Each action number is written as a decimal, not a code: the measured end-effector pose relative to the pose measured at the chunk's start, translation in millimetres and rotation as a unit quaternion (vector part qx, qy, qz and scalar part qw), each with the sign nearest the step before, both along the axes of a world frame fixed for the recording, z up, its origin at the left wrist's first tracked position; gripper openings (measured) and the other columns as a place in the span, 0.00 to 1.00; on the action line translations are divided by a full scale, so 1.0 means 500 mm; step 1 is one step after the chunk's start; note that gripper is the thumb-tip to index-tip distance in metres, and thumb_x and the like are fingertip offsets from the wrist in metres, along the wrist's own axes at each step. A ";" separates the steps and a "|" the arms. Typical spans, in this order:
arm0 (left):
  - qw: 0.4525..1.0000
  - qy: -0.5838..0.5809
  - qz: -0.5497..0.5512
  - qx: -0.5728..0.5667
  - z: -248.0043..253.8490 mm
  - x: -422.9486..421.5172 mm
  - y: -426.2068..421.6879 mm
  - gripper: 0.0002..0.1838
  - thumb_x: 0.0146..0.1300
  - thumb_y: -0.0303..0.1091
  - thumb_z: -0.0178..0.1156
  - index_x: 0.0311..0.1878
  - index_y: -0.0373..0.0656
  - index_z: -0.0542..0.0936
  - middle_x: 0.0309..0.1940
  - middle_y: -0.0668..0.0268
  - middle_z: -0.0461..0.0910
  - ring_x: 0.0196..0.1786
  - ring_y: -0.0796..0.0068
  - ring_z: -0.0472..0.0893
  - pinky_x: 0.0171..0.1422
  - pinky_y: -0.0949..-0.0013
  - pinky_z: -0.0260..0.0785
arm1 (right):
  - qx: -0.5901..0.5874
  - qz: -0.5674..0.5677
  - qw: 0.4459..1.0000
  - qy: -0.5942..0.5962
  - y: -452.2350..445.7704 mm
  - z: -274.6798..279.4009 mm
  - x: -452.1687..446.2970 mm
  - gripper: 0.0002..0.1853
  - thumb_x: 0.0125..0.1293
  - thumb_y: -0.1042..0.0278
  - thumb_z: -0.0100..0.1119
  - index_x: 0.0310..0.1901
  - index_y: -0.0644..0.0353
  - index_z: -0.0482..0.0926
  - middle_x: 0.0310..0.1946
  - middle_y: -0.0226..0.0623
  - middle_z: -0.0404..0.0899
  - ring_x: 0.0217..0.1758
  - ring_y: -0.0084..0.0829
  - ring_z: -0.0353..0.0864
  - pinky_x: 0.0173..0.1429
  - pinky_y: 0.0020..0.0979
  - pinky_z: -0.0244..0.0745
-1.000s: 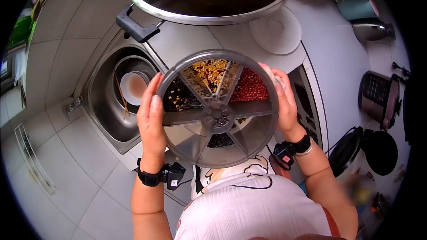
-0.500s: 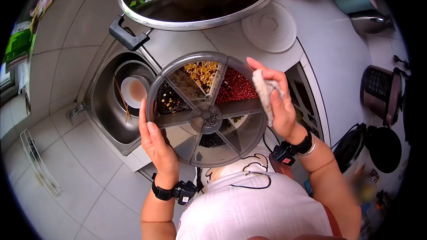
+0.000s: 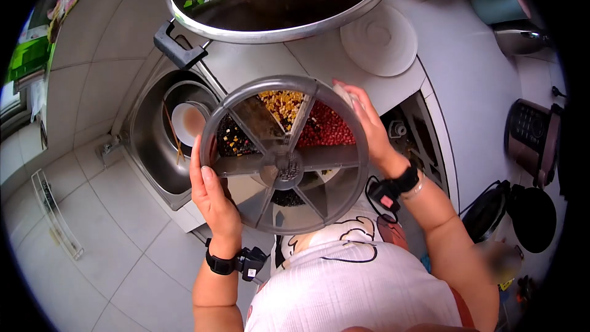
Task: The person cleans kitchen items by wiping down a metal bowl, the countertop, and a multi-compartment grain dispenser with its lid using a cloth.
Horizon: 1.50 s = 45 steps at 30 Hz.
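I hold a round, clear grey divided grain container (image 3: 246, 165) up in front of me. Its wedge compartments show red beans (image 3: 329, 128), yellow kernels (image 3: 283, 107), dark mixed grains (image 3: 233, 140) and black grains (image 3: 287, 198). My left hand (image 3: 215, 200) grips the left side of the rim, fingers underneath or behind it. At the upper right rim, my right hand (image 3: 372, 126) presses a pale cloth (image 3: 342, 92) against the container. Most of that cloth is hidden by the fingers and rim.
A large pot (image 3: 276, 34) with a black handle stands above the container. To the left, a steel sink (image 3: 150, 154) holds a bowl (image 3: 187, 122) and chopsticks (image 3: 171, 126). A white lid (image 3: 384, 40) lies on the counter. A rice cooker (image 3: 528, 138) and black pan (image 3: 533, 218) are at right.
My right hand has slid up and left along the rim with the cloth, which is now mostly out of sight. My left hand keeps its grip on the container.
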<state>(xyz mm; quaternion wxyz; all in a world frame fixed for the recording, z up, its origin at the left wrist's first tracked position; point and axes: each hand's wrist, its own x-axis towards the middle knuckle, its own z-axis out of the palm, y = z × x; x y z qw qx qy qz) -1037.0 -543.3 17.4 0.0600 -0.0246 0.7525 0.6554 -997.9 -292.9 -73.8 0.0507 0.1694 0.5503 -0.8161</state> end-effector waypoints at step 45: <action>0.980 0.003 -0.167 -0.112 0.034 -0.109 0.027 0.21 0.70 0.33 0.47 0.64 0.37 0.66 0.61 0.60 0.70 0.64 0.70 0.67 0.68 0.70 0.54 | 0.565 0.314 0.733 0.211 0.000 0.256 -0.228 0.12 0.63 0.66 0.53 0.41 0.66 0.65 0.31 0.52 0.76 0.33 0.50 0.79 0.36 0.42 0.75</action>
